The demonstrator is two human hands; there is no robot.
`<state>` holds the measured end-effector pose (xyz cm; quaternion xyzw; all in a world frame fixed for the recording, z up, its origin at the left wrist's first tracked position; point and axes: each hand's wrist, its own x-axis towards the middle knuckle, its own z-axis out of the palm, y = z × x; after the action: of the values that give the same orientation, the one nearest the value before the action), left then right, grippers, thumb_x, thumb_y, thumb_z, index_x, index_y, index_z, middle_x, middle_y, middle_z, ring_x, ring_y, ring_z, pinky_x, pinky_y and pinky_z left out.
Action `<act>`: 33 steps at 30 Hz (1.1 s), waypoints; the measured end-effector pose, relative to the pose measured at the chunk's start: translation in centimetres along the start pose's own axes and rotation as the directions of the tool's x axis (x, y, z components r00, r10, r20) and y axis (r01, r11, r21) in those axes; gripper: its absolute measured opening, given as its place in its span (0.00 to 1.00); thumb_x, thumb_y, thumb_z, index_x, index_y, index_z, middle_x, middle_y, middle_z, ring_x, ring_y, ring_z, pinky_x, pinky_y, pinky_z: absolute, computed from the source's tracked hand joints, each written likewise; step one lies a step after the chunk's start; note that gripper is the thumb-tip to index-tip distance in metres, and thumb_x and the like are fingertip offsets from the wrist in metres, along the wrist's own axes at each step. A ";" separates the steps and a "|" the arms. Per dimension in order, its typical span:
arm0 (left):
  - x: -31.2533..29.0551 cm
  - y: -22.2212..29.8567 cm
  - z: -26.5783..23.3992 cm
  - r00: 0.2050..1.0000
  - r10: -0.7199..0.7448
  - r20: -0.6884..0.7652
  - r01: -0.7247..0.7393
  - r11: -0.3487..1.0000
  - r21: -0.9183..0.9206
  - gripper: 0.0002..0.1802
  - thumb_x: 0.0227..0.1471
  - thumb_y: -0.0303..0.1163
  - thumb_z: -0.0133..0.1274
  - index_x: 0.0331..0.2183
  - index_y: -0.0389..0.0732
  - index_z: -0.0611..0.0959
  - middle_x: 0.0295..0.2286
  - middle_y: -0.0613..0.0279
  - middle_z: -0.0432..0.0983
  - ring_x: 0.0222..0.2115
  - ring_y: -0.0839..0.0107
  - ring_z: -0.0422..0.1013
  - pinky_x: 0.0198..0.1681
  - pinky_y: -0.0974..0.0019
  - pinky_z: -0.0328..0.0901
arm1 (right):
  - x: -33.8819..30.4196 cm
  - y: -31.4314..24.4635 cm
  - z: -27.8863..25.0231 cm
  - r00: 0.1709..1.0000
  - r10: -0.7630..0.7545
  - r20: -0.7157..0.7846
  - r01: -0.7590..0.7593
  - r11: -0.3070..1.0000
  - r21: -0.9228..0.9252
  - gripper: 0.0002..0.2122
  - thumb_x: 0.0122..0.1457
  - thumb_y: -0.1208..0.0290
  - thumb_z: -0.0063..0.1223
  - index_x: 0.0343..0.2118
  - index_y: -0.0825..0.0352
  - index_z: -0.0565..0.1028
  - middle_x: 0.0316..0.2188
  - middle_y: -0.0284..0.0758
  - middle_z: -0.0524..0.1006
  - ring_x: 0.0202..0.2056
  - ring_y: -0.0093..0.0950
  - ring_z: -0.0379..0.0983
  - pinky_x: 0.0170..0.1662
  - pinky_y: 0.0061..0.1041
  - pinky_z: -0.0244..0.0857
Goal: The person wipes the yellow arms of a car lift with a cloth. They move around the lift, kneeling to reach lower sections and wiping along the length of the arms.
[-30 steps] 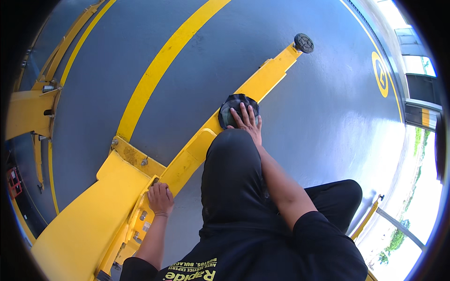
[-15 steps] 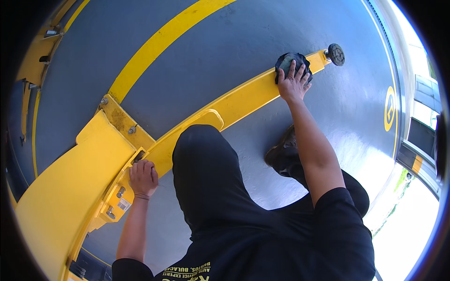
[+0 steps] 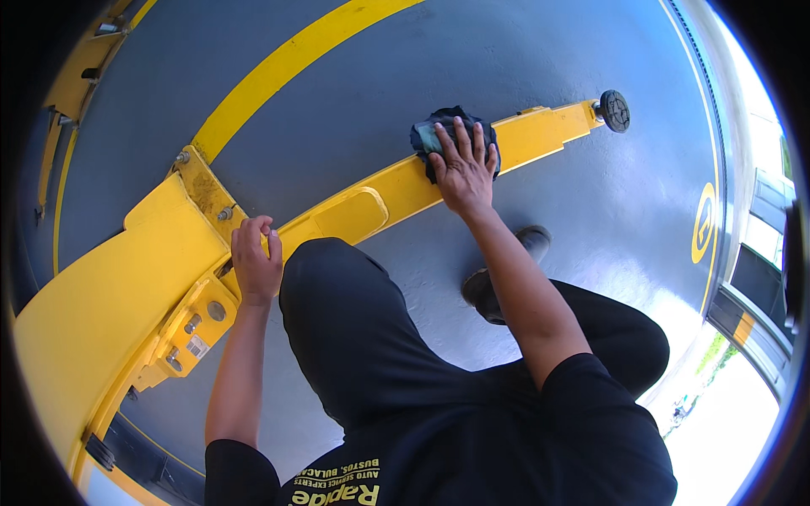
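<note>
Just past twelve o'clock from the middle of the view, a dark crumpled cloth lies on the long yellow beam; the right hand is laid over it, palm down, fingers spread wide across the folds, touching the cloth without any visible closed grip. Toward nine o'clock, near the beam's inner end, the left hand is half curled, its fingers loosely bent, with nothing seen in its hold; whether it touches the yellow metal below, I cannot tell.

At two o'clock, the beam ends in a round black pad; between nine and eight o'clock spreads a broad yellow housing, with a metal bolt just beside the left fingers; toward eleven o'clock, a yellow stripe curves over the grey floor. Between the forearms rises a black-clad knee; a dark shoe rests toward four o'clock of it.
</note>
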<state>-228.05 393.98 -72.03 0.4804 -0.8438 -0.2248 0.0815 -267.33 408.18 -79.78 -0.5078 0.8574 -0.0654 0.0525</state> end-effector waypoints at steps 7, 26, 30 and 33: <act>2.1 0.5 3.3 0.998 0.003 -0.064 0.015 0.960 0.281 0.16 0.66 0.40 0.53 0.52 0.47 0.77 0.48 0.63 0.77 0.52 0.58 0.72 0.56 0.52 0.65 | 9.1 11.8 -3.8 0.894 0.438 0.096 -0.425 0.896 -0.127 0.28 0.77 0.43 0.26 0.76 0.40 0.56 0.80 0.29 0.46 0.80 0.41 0.33 0.76 0.61 0.30; 2.5 1.8 3.5 0.989 -0.137 0.056 0.105 0.916 0.388 0.17 0.66 0.45 0.50 0.52 0.51 0.79 0.51 0.64 0.78 0.54 0.60 0.72 0.56 0.54 0.66 | -3.6 -2.4 -2.5 0.986 0.095 0.140 -0.101 0.994 0.037 0.33 0.70 0.37 0.45 0.75 0.36 0.57 0.79 0.28 0.47 0.80 0.38 0.34 0.77 0.55 0.26; 2.4 1.7 3.6 0.987 -0.143 0.078 0.100 0.909 0.405 0.17 0.67 0.46 0.48 0.52 0.51 0.79 0.51 0.65 0.78 0.54 0.60 0.72 0.56 0.53 0.66 | 0.5 -4.8 -0.4 0.973 0.205 0.111 -0.206 0.978 0.004 0.33 0.70 0.35 0.42 0.75 0.38 0.59 0.79 0.34 0.48 0.79 0.41 0.33 0.76 0.59 0.24; 2.5 1.7 3.5 0.982 -0.162 0.093 0.112 0.909 0.402 0.17 0.68 0.46 0.47 0.52 0.51 0.79 0.52 0.66 0.77 0.55 0.61 0.72 0.56 0.53 0.66 | 0.4 -8.8 -0.1 0.979 0.155 0.134 -0.170 0.979 0.110 0.36 0.66 0.33 0.49 0.74 0.41 0.61 0.78 0.35 0.51 0.79 0.41 0.34 0.76 0.59 0.23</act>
<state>-231.91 393.69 -74.57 0.5302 -0.8393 -0.0846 -0.0856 -259.96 403.63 -78.19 -0.4350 0.8855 -0.0809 0.1419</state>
